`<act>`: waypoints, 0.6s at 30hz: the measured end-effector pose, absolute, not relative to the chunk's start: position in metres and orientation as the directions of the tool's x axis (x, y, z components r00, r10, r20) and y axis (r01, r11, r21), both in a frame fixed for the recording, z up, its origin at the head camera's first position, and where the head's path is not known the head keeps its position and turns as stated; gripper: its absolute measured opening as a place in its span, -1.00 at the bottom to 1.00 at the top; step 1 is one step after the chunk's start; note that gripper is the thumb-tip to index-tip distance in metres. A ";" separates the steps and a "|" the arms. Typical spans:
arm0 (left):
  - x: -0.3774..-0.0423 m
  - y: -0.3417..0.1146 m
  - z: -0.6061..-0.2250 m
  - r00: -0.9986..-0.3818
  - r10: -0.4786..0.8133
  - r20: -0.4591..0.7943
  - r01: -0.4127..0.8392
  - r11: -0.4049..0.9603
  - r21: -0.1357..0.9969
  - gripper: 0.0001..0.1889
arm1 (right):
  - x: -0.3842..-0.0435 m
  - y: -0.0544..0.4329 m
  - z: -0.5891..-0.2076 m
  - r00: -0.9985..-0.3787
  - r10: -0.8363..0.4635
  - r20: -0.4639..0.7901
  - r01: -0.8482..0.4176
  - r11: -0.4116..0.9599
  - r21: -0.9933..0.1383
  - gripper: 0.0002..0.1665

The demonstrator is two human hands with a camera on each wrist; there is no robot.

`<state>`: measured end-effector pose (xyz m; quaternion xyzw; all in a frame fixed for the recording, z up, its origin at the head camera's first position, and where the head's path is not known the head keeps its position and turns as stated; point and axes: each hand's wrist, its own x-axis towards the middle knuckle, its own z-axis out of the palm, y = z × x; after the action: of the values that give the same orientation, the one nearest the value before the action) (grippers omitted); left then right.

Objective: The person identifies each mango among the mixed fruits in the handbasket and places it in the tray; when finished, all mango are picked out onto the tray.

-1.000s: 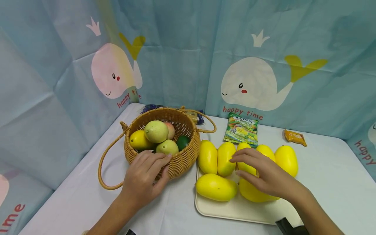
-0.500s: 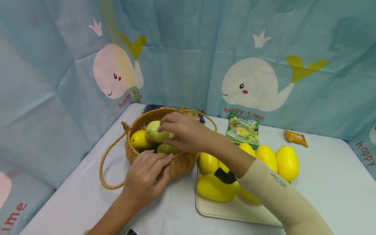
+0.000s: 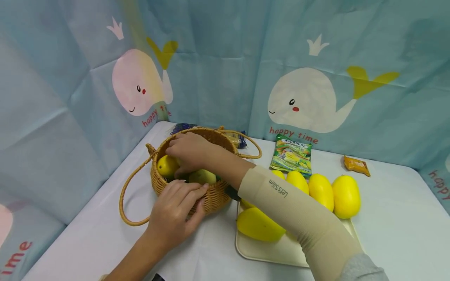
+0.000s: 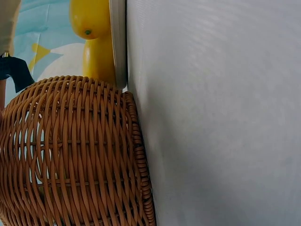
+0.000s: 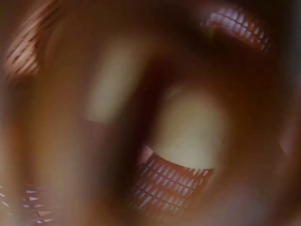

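A wicker basket (image 3: 212,201) with two looped handles stands on the white table. My left hand (image 3: 174,212) holds its near rim, with the thumb outside along the wall. Inside the basket my right hand (image 3: 191,152) has its fingers curled over a pale green fruit (image 3: 179,161), mostly hidden beneath the hand. A second pale green fruit (image 3: 202,176) lies nearer the rim, and a yellow fruit (image 3: 167,166) sits at the left. In the left wrist view the basket's woven wall (image 4: 75,155) fills the lower left. Blurred pale fruit (image 5: 190,132) shows in the right wrist view.
To the right, a cream tray (image 3: 267,255) bears several yellow mangoes (image 3: 346,197), partly covered by my right sleeve (image 3: 291,207). Behind it lie a green candy bag (image 3: 291,155) and an orange packet (image 3: 356,166). A blue-edged packet (image 3: 239,139) lies behind the basket.
My right hand has moved left from above the mangoes into the basket and down over the upper pale green fruit. My left hand has stayed at the basket rim.
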<state>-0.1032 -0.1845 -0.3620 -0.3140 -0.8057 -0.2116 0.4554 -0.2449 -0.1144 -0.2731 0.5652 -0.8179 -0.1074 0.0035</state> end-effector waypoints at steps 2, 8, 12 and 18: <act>-0.103 -0.184 -0.362 -0.385 0.311 0.869 0.700 0.712 0.055 -0.69 | -0.243 -0.117 -0.279 -0.348 -0.930 -0.118 -0.921 0.316 0.230 -0.35; -0.103 -0.184 -0.362 -0.382 0.307 0.872 0.699 0.713 0.055 -0.69 | -0.238 -0.125 -0.298 -0.310 -0.950 -0.045 -0.891 0.274 0.361 -0.52; -0.104 -0.185 -0.361 -0.368 0.304 0.879 0.699 0.714 0.046 -0.70 | -0.235 -0.129 -0.301 -0.346 -0.938 -0.007 -0.865 0.316 0.390 -0.58; -0.105 -0.184 -0.360 -0.360 0.300 0.883 0.702 0.711 0.045 -0.71 | -0.235 -0.127 -0.301 -0.398 -0.914 -0.075 -0.866 0.348 0.358 -0.57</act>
<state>-0.1046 -0.1835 -0.3601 -0.3146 -0.7965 -0.2138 0.4701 -0.2350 -0.1270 -0.3015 0.5441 -0.8181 -0.1730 0.0692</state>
